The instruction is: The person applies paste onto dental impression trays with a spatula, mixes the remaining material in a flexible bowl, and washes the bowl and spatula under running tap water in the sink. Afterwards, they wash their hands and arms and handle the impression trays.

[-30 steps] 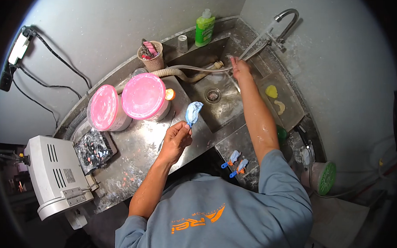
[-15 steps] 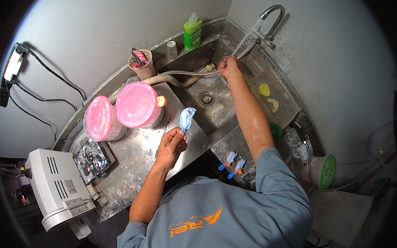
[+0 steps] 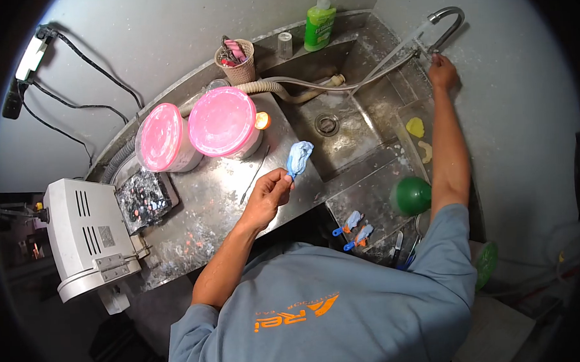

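Note:
My left hand [image 3: 269,196] pinches the handle of a dental impression tray [image 3: 299,159], held upright over the steel counter's edge. Pale blue impression material fills the tray. At the right wall, my right hand [image 3: 443,72] has its fingers closed at the base of the curved faucet [image 3: 454,23], where the tap handle is mostly hidden by them. A stream of water runs from the spout into the steel sink [image 3: 349,125]. Two similar blue-handled trays [image 3: 348,223] with blue material lie on the counter in front of the sink.
Two pink-lidded tubs [image 3: 223,123] stand left of the sink. A green soap bottle [image 3: 319,23] and a brush cup [image 3: 237,63] are at the back. Nearer me are a green bowl [image 3: 413,196] and a knife [image 3: 398,246]. A white machine [image 3: 87,233] sits far left.
My right hand has moved from the water stream over the sink, right and up to the faucet base. The left hand still holds the impression tray. The view has shifted.

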{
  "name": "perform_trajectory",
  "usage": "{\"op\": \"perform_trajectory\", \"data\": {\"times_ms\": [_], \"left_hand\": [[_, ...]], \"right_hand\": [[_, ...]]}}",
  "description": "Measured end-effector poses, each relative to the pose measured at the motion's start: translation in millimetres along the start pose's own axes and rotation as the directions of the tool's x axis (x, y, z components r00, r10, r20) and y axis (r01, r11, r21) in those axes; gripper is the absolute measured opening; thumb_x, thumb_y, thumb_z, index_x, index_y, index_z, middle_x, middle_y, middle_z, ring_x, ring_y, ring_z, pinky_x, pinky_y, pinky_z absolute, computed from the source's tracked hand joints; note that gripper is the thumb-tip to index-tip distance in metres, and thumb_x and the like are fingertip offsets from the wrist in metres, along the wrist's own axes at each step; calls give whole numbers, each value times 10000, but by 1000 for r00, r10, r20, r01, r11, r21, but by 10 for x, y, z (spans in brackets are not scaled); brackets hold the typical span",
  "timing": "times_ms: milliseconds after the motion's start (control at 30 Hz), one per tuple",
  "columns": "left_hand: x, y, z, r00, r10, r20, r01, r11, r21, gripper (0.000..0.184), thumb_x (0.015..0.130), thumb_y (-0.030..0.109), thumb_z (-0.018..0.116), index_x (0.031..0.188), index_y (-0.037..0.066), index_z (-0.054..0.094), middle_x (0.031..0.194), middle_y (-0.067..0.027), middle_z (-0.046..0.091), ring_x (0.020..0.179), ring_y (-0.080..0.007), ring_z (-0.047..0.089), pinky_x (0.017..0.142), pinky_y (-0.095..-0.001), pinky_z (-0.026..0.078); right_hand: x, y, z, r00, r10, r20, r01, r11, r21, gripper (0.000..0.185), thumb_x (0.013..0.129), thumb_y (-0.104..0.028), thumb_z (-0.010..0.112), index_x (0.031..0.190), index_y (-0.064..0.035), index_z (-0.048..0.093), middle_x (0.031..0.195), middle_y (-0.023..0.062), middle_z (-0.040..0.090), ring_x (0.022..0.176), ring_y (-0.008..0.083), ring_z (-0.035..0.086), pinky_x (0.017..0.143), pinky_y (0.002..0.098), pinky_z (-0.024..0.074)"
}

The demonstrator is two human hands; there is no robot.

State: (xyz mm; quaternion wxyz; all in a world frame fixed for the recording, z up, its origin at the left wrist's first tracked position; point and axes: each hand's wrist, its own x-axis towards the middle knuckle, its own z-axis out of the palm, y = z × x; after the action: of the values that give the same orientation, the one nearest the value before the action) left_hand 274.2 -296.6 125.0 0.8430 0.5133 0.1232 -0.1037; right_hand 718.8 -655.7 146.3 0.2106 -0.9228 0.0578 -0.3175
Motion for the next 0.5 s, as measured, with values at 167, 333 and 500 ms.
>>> {"op": "perform_trajectory", "data": {"times_ms": [167,333,500], "left_hand": [[17,-52,23,999,-31,20,30,1000,6,261,1023,239,539,830,64,548,632,73,360,544,-39,276,507,-237,215],[43,-98,52,997,-67,29,66,997,32,266,1023,244,540,828,64,550,634,74,360,549,-39,276,510,-238,212],[43,-152,103,998,-63,30,59,990,126,274,1025,249,538,828,60,557,643,74,382,557,-39,292,508,-240,228]], "right_hand": [[227,233,42,990,-118,84,126,986,-110,236,873,-391,688,954,-186,772,919,84,741,883,308,704,780,408,532],[369,79,-225,960,181,211,-126,960,-252,363,891,-537,604,1022,-236,758,1051,44,736,981,302,689,841,413,518],[54,-13,-130,989,105,-102,-112,991,-70,333,871,-450,654,930,-134,745,1030,96,726,963,307,676,863,409,509]]}}
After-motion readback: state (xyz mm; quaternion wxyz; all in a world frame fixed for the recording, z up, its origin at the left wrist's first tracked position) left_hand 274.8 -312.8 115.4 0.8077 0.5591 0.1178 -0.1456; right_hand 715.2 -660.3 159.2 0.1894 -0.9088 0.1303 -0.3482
